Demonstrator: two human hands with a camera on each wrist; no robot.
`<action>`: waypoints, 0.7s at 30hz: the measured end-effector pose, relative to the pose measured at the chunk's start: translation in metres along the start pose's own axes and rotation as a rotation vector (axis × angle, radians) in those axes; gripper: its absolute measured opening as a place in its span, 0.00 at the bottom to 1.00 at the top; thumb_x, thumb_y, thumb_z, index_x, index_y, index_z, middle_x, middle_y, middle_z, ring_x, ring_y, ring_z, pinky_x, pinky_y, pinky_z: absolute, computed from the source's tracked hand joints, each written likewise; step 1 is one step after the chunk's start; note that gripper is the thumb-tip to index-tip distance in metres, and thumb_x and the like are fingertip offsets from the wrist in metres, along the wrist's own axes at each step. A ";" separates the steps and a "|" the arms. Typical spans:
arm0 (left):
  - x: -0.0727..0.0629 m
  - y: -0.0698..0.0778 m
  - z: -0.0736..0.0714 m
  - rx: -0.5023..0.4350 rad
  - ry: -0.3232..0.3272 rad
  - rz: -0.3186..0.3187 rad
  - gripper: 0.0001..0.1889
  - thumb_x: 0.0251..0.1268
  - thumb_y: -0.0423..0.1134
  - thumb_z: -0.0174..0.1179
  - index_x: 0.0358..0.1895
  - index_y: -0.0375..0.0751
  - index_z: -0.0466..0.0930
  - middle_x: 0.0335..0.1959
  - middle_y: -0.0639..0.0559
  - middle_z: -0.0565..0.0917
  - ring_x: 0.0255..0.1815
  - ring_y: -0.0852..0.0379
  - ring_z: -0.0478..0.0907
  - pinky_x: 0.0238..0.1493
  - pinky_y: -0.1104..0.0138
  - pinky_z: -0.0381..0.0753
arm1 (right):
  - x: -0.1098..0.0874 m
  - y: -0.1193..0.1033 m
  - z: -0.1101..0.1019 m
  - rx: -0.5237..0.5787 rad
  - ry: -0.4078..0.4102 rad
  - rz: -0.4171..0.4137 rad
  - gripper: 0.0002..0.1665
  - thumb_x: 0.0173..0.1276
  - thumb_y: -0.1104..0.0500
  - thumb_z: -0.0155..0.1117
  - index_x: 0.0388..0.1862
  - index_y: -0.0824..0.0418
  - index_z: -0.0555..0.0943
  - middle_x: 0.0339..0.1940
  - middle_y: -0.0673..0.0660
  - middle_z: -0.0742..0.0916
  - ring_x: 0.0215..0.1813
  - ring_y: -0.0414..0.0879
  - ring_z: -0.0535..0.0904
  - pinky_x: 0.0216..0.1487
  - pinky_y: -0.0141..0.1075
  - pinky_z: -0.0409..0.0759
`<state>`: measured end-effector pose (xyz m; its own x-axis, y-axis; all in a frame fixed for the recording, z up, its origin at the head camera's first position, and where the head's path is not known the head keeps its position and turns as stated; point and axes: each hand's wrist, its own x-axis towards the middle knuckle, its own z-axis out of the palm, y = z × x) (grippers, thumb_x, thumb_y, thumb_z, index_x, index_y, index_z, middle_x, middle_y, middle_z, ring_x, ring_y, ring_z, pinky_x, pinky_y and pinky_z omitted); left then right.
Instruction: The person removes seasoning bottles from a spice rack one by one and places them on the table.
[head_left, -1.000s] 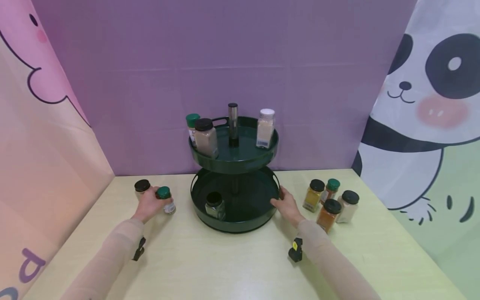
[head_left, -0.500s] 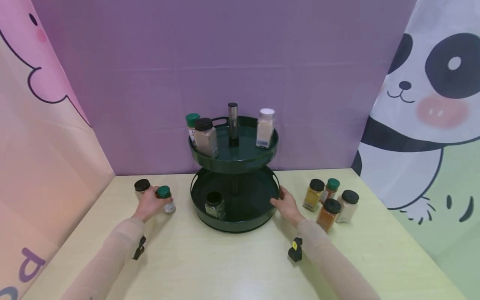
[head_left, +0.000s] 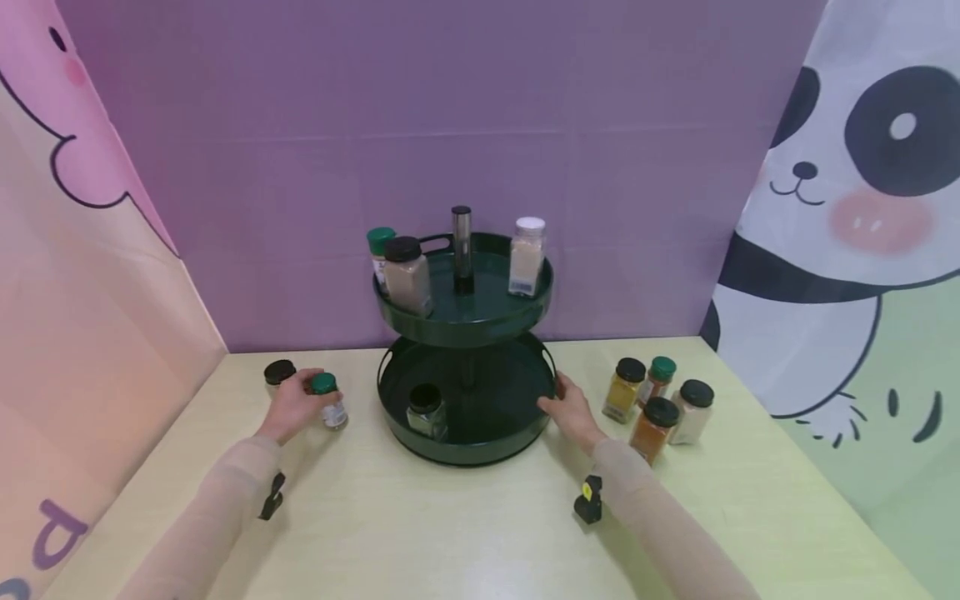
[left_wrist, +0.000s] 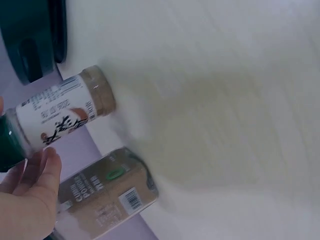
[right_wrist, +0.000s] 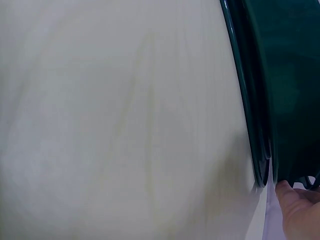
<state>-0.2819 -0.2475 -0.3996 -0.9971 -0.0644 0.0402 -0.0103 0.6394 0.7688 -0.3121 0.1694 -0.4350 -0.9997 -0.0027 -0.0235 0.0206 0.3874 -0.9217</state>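
Note:
My left hand [head_left: 288, 408] holds a small spice jar [left_wrist: 62, 111] by its green lid, fingertips at the neck. The jar has a white label with a panda picture, and pale brown powder shows at its base. Beside it is a larger black-lidded jar of brown powder [left_wrist: 107, 195], partly hidden by the hand in the head view. My right hand [head_left: 573, 412] grips the right rim of the lower tray [head_left: 498, 417] of a dark green two-tier turntable, with the thumb [right_wrist: 286, 192] against the wall. A square black-lidded jar [head_left: 426, 412] sits in that tray's left part.
The upper tray [head_left: 480, 312] carries a green-lidded jar [head_left: 380, 246], a black-lidded jar [head_left: 408, 283] and a white-lidded jar [head_left: 527, 262]. Several spice jars [head_left: 651, 429] cluster on the table right of my right hand. A purple backdrop [head_left: 322, 183] hangs behind the table.
The head view shifts slightly. My left fingers now reach a little higher behind the green lid. The right hand keeps its hold on the tray, and the turntable stays put.

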 end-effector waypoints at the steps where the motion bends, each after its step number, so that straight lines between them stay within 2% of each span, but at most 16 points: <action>1: 0.000 0.001 -0.002 -0.011 -0.001 0.002 0.35 0.59 0.42 0.59 0.65 0.27 0.56 0.60 0.27 0.67 0.59 0.35 0.67 0.61 0.48 0.69 | 0.000 0.000 0.000 -0.002 -0.001 0.002 0.41 0.64 0.64 0.54 0.71 0.71 0.48 0.71 0.70 0.58 0.71 0.61 0.54 0.71 0.47 0.57; 6: -0.001 0.013 -0.010 -0.025 0.009 0.048 0.37 0.60 0.47 0.59 0.66 0.30 0.56 0.65 0.32 0.64 0.64 0.36 0.62 0.64 0.48 0.64 | 0.001 0.001 0.001 0.002 0.004 0.005 0.41 0.64 0.64 0.54 0.71 0.71 0.48 0.71 0.70 0.59 0.71 0.61 0.54 0.71 0.47 0.57; 11: -0.004 0.033 -0.016 0.027 0.087 0.109 0.36 0.60 0.52 0.57 0.67 0.35 0.58 0.68 0.36 0.61 0.68 0.35 0.56 0.65 0.44 0.60 | 0.001 0.001 0.001 0.006 0.000 -0.006 0.41 0.64 0.64 0.54 0.71 0.71 0.47 0.71 0.70 0.58 0.71 0.61 0.54 0.71 0.47 0.56; 14: -0.007 0.047 -0.016 0.016 0.122 0.140 0.35 0.60 0.54 0.56 0.67 0.40 0.60 0.69 0.39 0.61 0.68 0.36 0.55 0.64 0.43 0.60 | 0.002 0.000 0.000 0.012 -0.003 -0.013 0.41 0.64 0.64 0.54 0.71 0.72 0.47 0.71 0.70 0.58 0.72 0.60 0.53 0.71 0.47 0.56; 17: -0.010 0.059 -0.012 0.000 0.097 0.178 0.33 0.61 0.52 0.57 0.66 0.41 0.61 0.68 0.41 0.63 0.68 0.37 0.58 0.64 0.46 0.62 | 0.001 0.000 0.000 0.012 -0.005 -0.013 0.41 0.64 0.65 0.54 0.71 0.72 0.47 0.71 0.70 0.57 0.72 0.60 0.53 0.71 0.47 0.56; 21: -0.012 0.066 -0.001 -0.028 0.002 0.218 0.33 0.61 0.50 0.57 0.66 0.39 0.61 0.66 0.40 0.65 0.67 0.40 0.61 0.66 0.51 0.64 | 0.001 0.000 0.000 0.011 -0.013 -0.014 0.41 0.64 0.65 0.54 0.71 0.72 0.47 0.71 0.70 0.57 0.72 0.60 0.53 0.71 0.47 0.56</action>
<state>-0.2704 -0.2051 -0.3490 -0.9754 0.0718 0.2086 0.2078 0.6166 0.7593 -0.3126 0.1692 -0.4354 -0.9997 -0.0199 -0.0151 0.0064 0.3774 -0.9260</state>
